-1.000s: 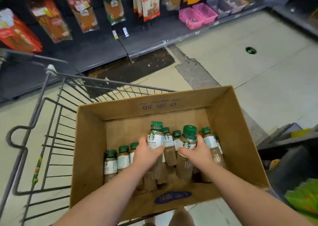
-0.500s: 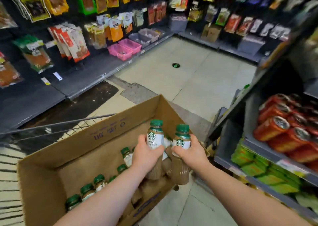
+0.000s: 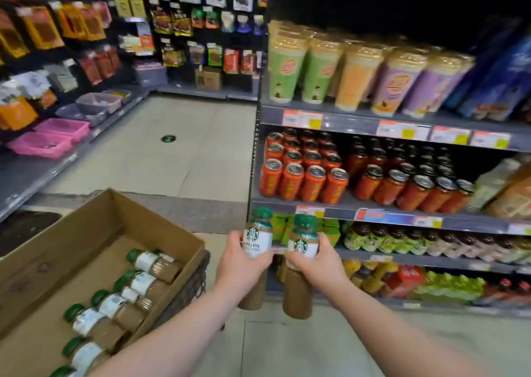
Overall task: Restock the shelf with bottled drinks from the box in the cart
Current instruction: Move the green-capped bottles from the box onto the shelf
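Clasping | left grip (image 3: 241, 264) curled round latte bottle (image 3: 257, 239) | right grip (image 3: 319, 265) curled round second bottle (image 3: 303, 243)

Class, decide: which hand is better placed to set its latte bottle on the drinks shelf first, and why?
Probably the right hand: its latte bottle sits nearer the shelving on the right; the left hand is on the box side.

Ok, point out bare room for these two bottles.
Drink shelves are crowded: cups, cans and pouches fill their rows. Bare: box floor left of its lying bottles, and the grey ledge by the pink bins.
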